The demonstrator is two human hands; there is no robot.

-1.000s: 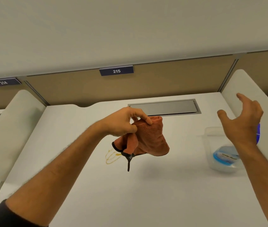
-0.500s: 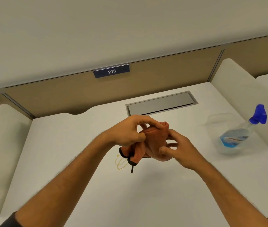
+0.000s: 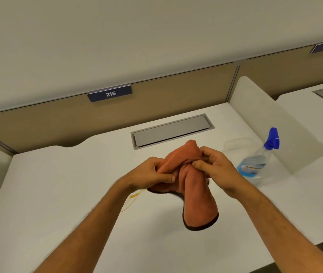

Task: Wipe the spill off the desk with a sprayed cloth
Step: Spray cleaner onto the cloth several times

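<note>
Spill: a thin yellowish streak (image 3: 132, 200) lies on the white table (image 3: 44, 194), just below and beside the left wrist; part of it may be hidden under the forearm, so its full extent is hard to judge. It looks unwiped.

Left hand: the left hand (image 3: 150, 173) is closed on the left side of the cloth, thumb pressed across the fabric, held above the table.

Cloth: the orange cloth (image 3: 194, 196) is bunched between both hands in the air, one dark-edged end hanging down toward the table without clearly touching it. Whether it is already damp cannot be told from this view.

Right hand: the right hand (image 3: 214, 166) is clamped on the upper right part of the cloth, fingers curled over a fold.

Spray bottle: the clear bottle with a blue trigger (image 3: 259, 164) stands on the table to the right of the hands, beside the side divider, with no hand on it.

Progress: the cloth is in hand and being gathered, and the wipe itself is all left to do. Spraying, if not done, would need one hand to let go of the cloth.
</note>
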